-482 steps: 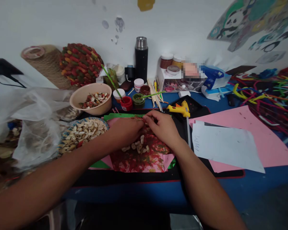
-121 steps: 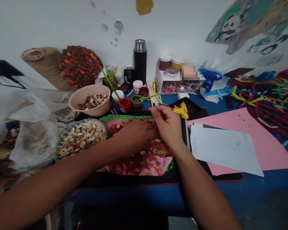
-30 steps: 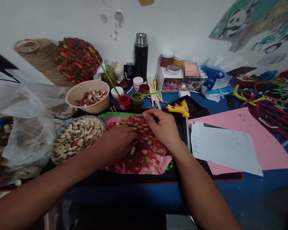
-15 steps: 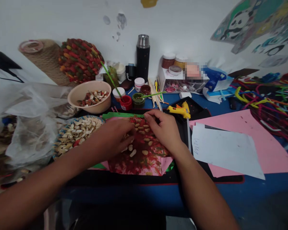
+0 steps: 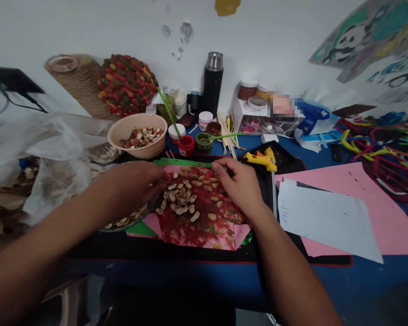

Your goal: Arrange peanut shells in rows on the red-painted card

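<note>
A pink sheet smeared with red and green paint (image 5: 204, 226) lies on a black mat in front of me. Several pale nut shells (image 5: 180, 199) sit on it in a loose pile and a row. My left hand (image 5: 132, 183) hovers at the sheet's left edge, over a patterned plate of shells (image 5: 125, 222), fingers curled; what they hold is hidden. My right hand (image 5: 240, 185) rests on the sheet's right side. Its fingers are curled, with the tips down among the shells by a green strip (image 5: 180, 162).
A beige bowl (image 5: 122, 131) of painted shells stands behind the plate, with red (image 5: 187, 145) and green (image 5: 204, 141) paint jars beside it. A yellow glue gun (image 5: 260, 158), black flask (image 5: 213, 83), white paper (image 5: 326, 217) and plastic bag (image 5: 47, 149) surround the mat.
My left hand has drawn back to the left, off the sheet and over the plate, uncovering a pile of shells. My right hand has stayed near the top row.
</note>
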Demonstrator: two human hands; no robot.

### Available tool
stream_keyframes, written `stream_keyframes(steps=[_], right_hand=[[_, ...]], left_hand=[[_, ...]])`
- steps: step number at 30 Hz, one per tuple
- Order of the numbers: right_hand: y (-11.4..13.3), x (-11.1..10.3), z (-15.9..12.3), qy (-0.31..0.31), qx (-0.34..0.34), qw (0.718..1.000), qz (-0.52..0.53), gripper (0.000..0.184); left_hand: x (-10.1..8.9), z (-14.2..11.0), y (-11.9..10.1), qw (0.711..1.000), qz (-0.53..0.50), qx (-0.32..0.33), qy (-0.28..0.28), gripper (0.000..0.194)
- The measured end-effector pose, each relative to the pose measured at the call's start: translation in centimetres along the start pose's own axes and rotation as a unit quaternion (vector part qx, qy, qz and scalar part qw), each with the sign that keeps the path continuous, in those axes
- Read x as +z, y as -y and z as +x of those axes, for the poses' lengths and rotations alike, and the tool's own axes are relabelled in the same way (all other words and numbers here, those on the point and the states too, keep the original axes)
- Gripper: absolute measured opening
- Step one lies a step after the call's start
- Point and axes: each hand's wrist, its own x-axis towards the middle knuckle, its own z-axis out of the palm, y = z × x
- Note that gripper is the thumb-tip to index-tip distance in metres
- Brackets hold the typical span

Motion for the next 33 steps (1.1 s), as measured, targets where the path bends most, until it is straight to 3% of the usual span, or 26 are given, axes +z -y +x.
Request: stream_keyframes(steps=[3, 7, 13, 22, 28, 33], right_hand=[[-0.1, 0.1, 0.0, -0.003, 0.008, 1.000, -0.007, 0.022], [-0.2, 0.2, 0.0, -0.001, 0.012, 1.000, -0.010, 0.021], [-0.2, 0.1, 0.0, 0.000, 0.009, 1.000, -0.010, 0.019], [-0.3, 0.2, 0.0, 0.005, 0.006, 1.000, -0.008, 0.018], [-0.2, 0.1, 0.1, 0.011, 0.008, 1.000, -0.008, 0.018], [-0.2, 0.1, 0.0, 0.006, 0.006, 1.000, -0.004, 0.019]], left_hand=[[1.7, 1.1, -3.5, 0.995, -0.004, 0.097, -0.003, 0.012], [2.9, 2.4, -6.0, 0.992, -0.007, 0.128, 0.017, 0.014], [4.1, 3.6, -5.7, 0.991, -0.016, 0.129, 0.043, 0.015], [3.4, 5.0, -6.8, 0.984, -0.110, 0.096, 0.104, 0.018], [4.2, 5.7, -6.8, 0.995, -0.041, 0.065, 0.061, 0.018], [2.5, 5.2, -5.6, 0.994, -0.044, 0.075, 0.060, 0.016]])
